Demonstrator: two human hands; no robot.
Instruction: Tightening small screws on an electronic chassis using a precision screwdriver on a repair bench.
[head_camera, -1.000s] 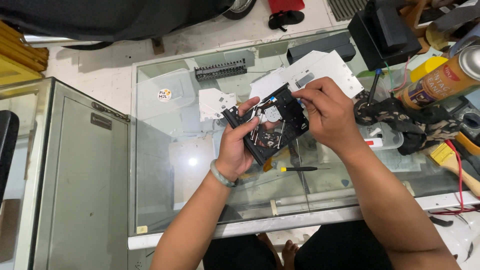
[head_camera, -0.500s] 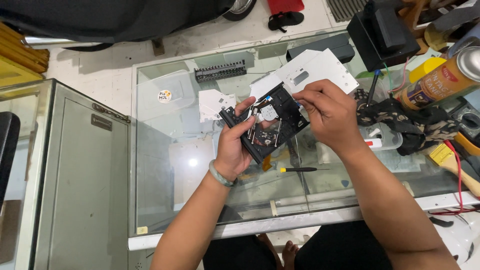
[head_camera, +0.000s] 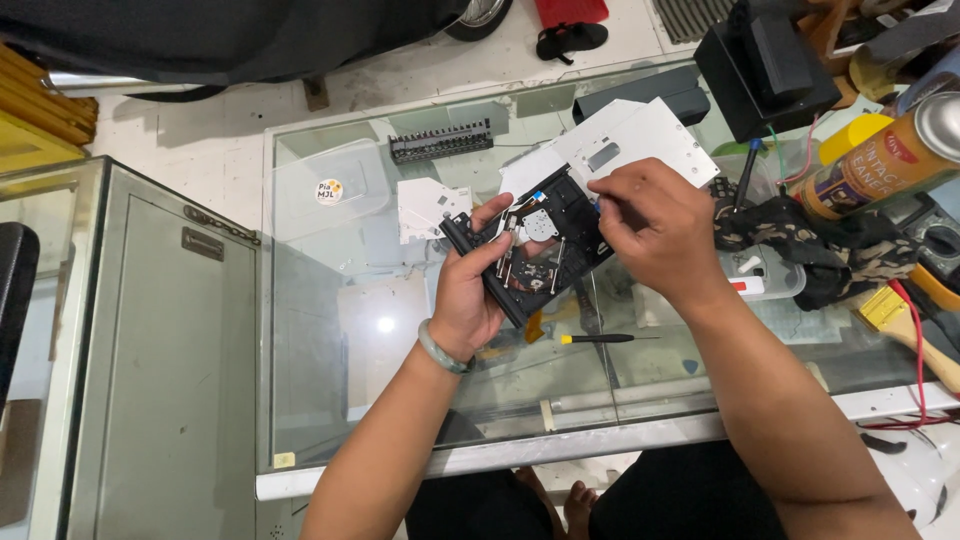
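My left hand (head_camera: 472, 285) grips an opened black optical disc drive (head_camera: 545, 245) from below, holding it tilted above the glass counter (head_camera: 350, 330). Its silver spindle and circuit parts face up. My right hand (head_camera: 650, 230) rests on the drive's right edge, fingertips pinched at its upper right corner. Whether they hold a small part, I cannot tell. A grey bracelet circles my left wrist.
A white metal cover plate (head_camera: 625, 145) and a smaller white plate (head_camera: 430, 205) lie behind the drive. A small yellow-handled screwdriver (head_camera: 605, 339) lies near the front. An orange spray can (head_camera: 880, 170), dark cloth (head_camera: 830, 245), black box (head_camera: 765, 65) and bit rack (head_camera: 440, 142) crowd the back and right.
The drive has tilted and shifted slightly in my left hand. My right hand's fingers have moved along its upper right edge.
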